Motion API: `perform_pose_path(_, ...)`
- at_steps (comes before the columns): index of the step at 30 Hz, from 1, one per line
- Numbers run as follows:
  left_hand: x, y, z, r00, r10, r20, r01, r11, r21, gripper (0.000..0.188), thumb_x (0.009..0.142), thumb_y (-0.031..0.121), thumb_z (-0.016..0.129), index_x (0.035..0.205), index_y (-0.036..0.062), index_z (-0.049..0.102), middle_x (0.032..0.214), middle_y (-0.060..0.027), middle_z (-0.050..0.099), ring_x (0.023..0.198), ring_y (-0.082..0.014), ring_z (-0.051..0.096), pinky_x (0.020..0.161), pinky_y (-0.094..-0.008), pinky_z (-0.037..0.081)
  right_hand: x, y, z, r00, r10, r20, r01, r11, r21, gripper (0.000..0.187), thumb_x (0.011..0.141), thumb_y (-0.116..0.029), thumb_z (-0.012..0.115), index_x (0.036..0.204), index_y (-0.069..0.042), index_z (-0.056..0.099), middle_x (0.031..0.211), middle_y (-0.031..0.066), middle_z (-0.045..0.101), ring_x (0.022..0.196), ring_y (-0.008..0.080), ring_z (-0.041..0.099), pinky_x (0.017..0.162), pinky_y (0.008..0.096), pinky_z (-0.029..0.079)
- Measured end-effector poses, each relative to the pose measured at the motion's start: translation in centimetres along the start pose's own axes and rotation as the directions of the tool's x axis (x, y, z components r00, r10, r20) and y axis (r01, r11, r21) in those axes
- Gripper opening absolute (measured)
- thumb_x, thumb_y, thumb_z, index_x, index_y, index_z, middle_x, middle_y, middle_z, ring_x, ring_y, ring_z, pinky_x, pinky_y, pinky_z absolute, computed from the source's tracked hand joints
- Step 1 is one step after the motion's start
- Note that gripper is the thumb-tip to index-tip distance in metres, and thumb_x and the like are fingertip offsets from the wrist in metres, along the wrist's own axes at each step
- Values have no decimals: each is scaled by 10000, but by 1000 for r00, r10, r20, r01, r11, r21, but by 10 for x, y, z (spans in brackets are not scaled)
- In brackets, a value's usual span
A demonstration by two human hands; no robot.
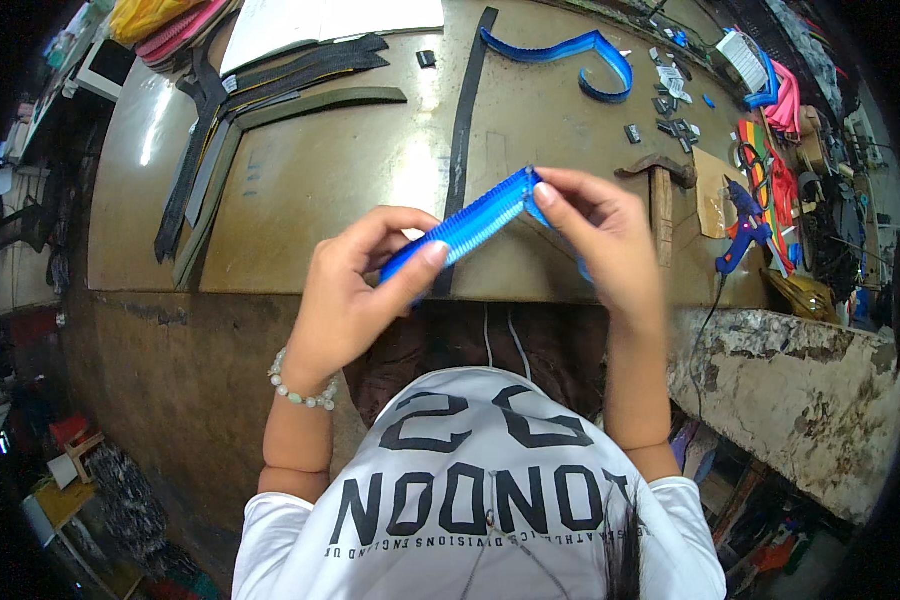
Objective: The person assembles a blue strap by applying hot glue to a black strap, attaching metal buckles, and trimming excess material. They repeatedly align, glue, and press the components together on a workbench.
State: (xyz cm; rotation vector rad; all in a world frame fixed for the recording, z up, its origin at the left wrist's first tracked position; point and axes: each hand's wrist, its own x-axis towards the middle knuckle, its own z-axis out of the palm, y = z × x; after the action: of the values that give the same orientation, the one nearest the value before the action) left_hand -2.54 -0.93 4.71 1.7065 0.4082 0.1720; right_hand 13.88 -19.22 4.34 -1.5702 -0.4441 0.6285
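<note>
A ribbed strap (470, 226) in bands of dark and light blue is stretched between my hands, above the table's near edge. My left hand (365, 270) pinches its lower left end between thumb and fingers; a bead bracelet circles that wrist. At the upper right end, my right hand (600, 225) grips the strap with thumb and forefinger. A further bit of blue hangs below the right fingers, mostly hidden by the hand. Another blue strap (550, 50) lies curled on the table farther off.
On the table (320, 190), dark straps (305, 75) lie bundled at left beside an open notebook (330, 18). A long black strip (467, 120) crosses the middle. At right are a hammer (660, 190), small black pieces (678, 130) and a blue glue gun (743, 228) with a cord.
</note>
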Motion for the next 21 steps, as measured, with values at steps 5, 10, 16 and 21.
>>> perform_pose_path(5,14,-19,8,966,115,-233,-23,930,366,195,892,132,715,1036,1,701,834,-118,691,718,-174,649,666,-315,497,10,41,9,956,-239,-172,135,875,-466,196,900,-91,709,1059,23,689,908,98,713,813,134,645,746,275,511)
perform_pose_path(10,7,-31,27,920,251,-300,-2,770,638,168,843,99,722,1002,49,711,1002,-115,644,908,-291,614,794,-381,489,14,54,21,876,-457,-153,263,719,-643,98,859,-56,714,906,9,657,862,140,643,762,269,613,691,343,485)
perform_pose_path(16,14,-24,60,916,400,-5,-244,568,786,353,814,23,671,1162,82,667,1187,-101,583,1126,-328,513,959,-441,415,9,61,26,818,-573,-49,283,475,-833,174,839,-40,694,1010,-14,673,1055,115,601,1000,322,526,831,431,436)
perform_pose_path(21,23,-30,77,920,391,17,-287,644,709,434,818,2,654,1249,38,620,1198,-119,573,1107,-338,522,961,-438,422,-6,61,24,857,-507,91,318,382,-868,361,814,-14,663,1173,14,638,1165,149,583,1065,346,511,886,459,435)
